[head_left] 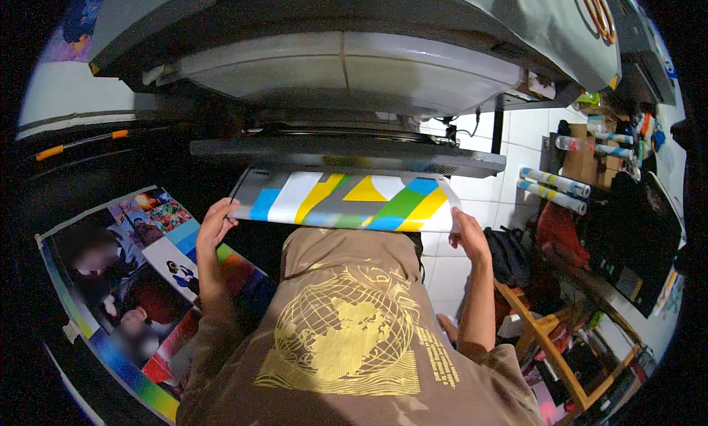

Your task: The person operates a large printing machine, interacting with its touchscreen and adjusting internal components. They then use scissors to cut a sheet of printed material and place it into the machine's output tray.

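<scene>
A wide printed sheet (324,197) with blue, white, yellow, green and grey slanted shapes spans the space in front of my body. Its far edge lies at the dark grey ledge of a large-format printer (346,155), and its near part curves downward. My left hand (215,223) pinches the sheet's left edge between thumb and fingers. At the opposite edge, my right hand (470,234) has its thumb against the sheet and its fingers curled beneath. The sheet's underside is hidden from me.
Colourful photo prints (155,278) lie at the left. On the right, several printed rolls (553,186) rest on the white tiled floor (483,205), near a dark bag (507,256) and a wooden frame (546,337). The printer's body (346,57) overhangs the far side.
</scene>
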